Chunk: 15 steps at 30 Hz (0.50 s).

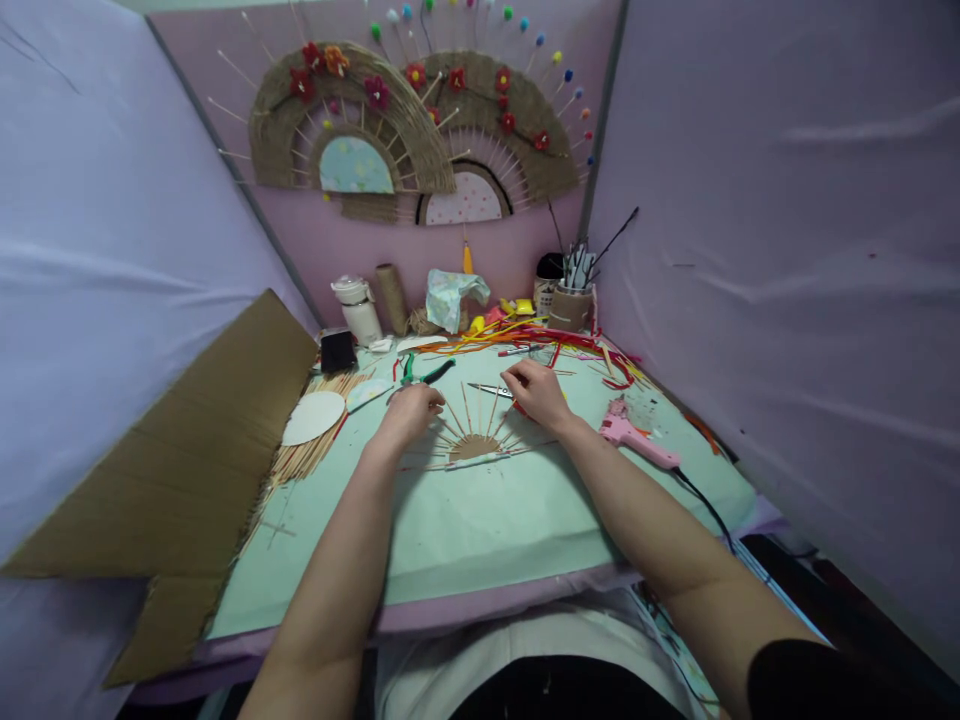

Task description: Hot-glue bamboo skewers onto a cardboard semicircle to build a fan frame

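Note:
A half-round piece of brown cardboard lies on the table in front of me, with thin wooden sticks fanning out from its curved edge. My left hand is at the fan's left side, its fingers curled beside the stick ends. At the upper right of the fan, my right hand has thumb and fingers pinched together near another stick tip. Whatever either hand pinches is too small or hidden to make out. Scissors lie behind the fan, partly under my right hand. Green-handled pliers rest beyond my left hand.
A pink glue gun with a black cord lies at the right. Loose sticks, a white oval and a big cardboard sheet are on the left. Coloured pipe cleaners and a white bottle stand farther back.

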{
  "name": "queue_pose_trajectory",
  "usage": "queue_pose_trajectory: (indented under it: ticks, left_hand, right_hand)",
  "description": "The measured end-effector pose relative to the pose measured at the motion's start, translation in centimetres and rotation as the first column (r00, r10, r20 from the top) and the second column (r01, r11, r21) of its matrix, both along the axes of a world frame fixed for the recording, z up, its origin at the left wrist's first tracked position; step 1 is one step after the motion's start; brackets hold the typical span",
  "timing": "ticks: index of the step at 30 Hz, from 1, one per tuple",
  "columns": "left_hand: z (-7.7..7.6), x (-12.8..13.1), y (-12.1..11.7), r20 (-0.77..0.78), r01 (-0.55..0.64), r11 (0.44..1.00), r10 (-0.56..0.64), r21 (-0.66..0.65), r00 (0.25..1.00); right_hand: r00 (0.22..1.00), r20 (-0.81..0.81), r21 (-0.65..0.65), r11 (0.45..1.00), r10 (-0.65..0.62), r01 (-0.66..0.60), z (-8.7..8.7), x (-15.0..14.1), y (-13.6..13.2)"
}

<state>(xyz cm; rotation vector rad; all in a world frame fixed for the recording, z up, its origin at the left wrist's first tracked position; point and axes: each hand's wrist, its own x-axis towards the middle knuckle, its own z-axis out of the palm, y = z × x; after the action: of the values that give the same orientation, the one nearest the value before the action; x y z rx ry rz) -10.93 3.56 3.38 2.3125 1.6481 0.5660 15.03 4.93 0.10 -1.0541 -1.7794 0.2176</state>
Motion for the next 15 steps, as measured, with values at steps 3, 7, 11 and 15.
queue_pose_trajectory:
  ticks: [3, 7, 11, 15]
  left_hand:
    - [-0.6, 0.3, -0.4, -0.088, -0.021, 1.000, 0.020, -0.002, 0.996]
    - [-0.8, -0.4, -0.8, -0.156, -0.076, 0.997, 0.078, 0.021, 0.985]
    - [-0.7, -1.0, -1.0, -0.197, -0.112, 0.994, 0.114, 0.020, 0.974]
    - [-0.7, -0.1, -0.8, -0.227, -0.108, 0.994, 0.107, 0.010, 0.968]
  right_hand:
    - [1.000, 0.008, 0.003, 1.000, 0.015, -0.015, -0.3, 0.0, 0.1]
    - [0.998, 0.027, -0.005, 0.999, 0.051, -0.051, -0.7, -0.3, 0.2]
    - [0.992, 0.062, -0.024, 0.994, 0.106, -0.105, -0.6, -0.4, -0.2]
    - [0.980, 0.101, -0.045, 0.984, 0.174, -0.170, -0.3, -0.7, -0.6]
